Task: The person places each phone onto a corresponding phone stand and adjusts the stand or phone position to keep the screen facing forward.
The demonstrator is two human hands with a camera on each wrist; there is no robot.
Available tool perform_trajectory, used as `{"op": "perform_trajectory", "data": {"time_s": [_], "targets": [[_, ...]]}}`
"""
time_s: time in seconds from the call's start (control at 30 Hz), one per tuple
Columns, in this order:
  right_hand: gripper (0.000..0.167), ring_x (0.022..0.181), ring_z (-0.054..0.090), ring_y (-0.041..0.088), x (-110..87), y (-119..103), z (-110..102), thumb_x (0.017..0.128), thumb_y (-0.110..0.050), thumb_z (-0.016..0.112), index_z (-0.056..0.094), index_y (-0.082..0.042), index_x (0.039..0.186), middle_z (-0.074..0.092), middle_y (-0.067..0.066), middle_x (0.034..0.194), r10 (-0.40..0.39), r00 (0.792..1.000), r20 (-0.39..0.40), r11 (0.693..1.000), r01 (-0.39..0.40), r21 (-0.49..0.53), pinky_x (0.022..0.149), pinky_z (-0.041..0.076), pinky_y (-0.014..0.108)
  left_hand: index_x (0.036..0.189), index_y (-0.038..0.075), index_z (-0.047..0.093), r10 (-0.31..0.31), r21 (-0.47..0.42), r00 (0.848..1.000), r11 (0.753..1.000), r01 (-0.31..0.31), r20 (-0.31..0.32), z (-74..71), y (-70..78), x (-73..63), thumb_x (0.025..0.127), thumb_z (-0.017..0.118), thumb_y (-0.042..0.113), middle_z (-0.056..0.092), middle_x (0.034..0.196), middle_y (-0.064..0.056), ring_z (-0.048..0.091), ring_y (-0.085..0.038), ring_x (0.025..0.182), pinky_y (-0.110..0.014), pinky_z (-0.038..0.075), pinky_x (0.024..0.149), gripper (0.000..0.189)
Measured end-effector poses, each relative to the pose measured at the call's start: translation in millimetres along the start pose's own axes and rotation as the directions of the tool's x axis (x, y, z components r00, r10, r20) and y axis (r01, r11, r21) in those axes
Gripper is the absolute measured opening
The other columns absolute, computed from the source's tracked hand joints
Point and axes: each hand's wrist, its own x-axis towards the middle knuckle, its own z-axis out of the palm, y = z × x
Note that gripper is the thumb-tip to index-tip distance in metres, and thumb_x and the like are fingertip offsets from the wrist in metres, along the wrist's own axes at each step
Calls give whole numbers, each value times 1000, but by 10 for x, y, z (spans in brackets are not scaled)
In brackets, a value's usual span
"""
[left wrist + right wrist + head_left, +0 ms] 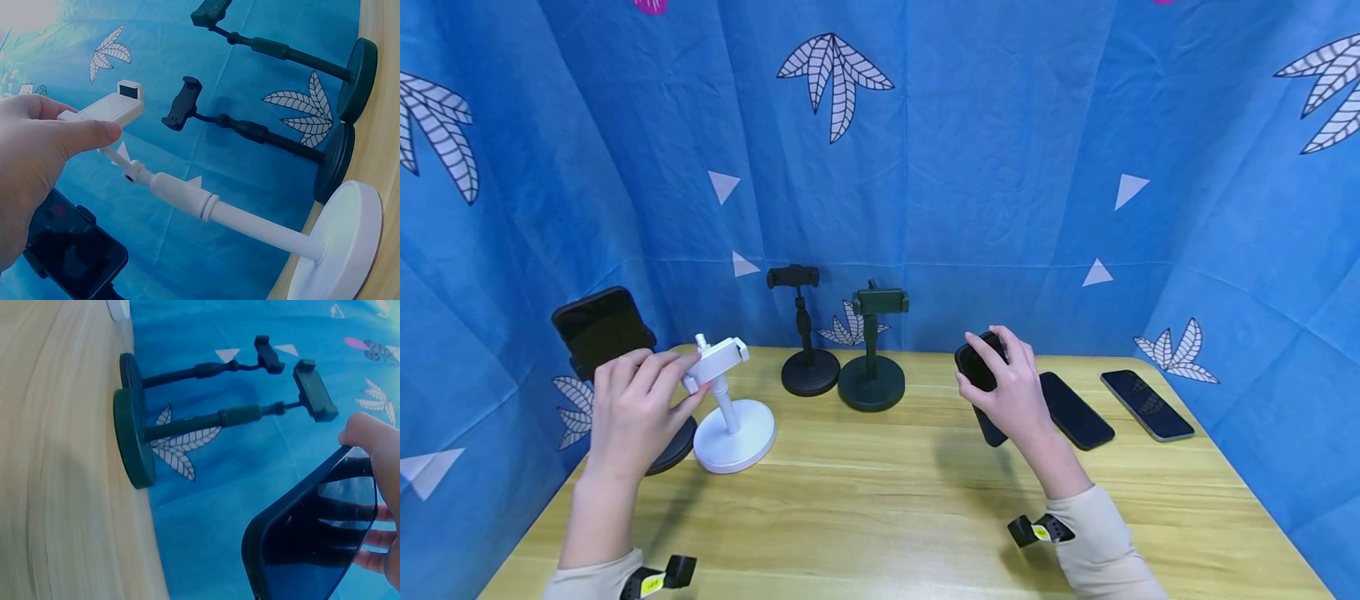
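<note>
A blue curtain (985, 208) hangs behind the wooden table (865, 508). My left hand (634, 408) pinches the clamp (718, 360) of the white stand (735, 439); my right hand (1021, 393) grips a raised phone (976, 368). A slack fingertip hold could drop it; tugging the clamp could tip the stand. A black stand (676, 448) crowds the left edge; bare wood lies between my hands.

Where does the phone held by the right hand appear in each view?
Head: right of centre, the held phone in the right hand.
Left wrist: not in it; the mounted phone there is another.
Right wrist: lower right.
Shared landmark: the green stand, top right in left wrist, upper middle in right wrist.
</note>
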Motion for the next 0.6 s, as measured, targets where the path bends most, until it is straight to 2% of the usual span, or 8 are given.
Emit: {"op": "perform_trajectory", "data": {"time_s": [0.1, 0.43, 0.6], "targets": [[58, 110, 52, 46, 5, -41, 7, 72, -18, 80, 64, -13, 128, 53, 27, 130, -15, 1000, -7, 1000, 15, 7, 86, 47, 59, 113, 4, 69, -4, -2, 1000, 1000, 4, 5, -3, 1, -4, 99, 37, 57, 69, 105, -19, 52, -38, 98, -52, 38, 79, 63], [46, 114, 51, 45, 49, -214, -28, 83, -30, 71, 65, -10, 124, 53, 26, 130, -42, 999, 4, 998, 41, 40, 90, 47, 58, 114, 5, 68, -16, -11, 1000, 1000, 16, 11, 1, -5, -16, 99, 36, 58, 69, 106, -19, 52, -37, 99, -52, 38, 80, 64], [45, 113, 51, 46, 61, -291, -46, 83, -30, 70, 65, -11, 123, 52, 27, 128, -70, 997, 16, 997, 70, 33, 88, 49, 57, 114, 5, 68, -18, -16, 1000, 1000, 19, 15, 4, -1, -8, 99, 35, 59, 68, 106, -19, 51, -37, 99, -52, 38, 80, 65]]}}
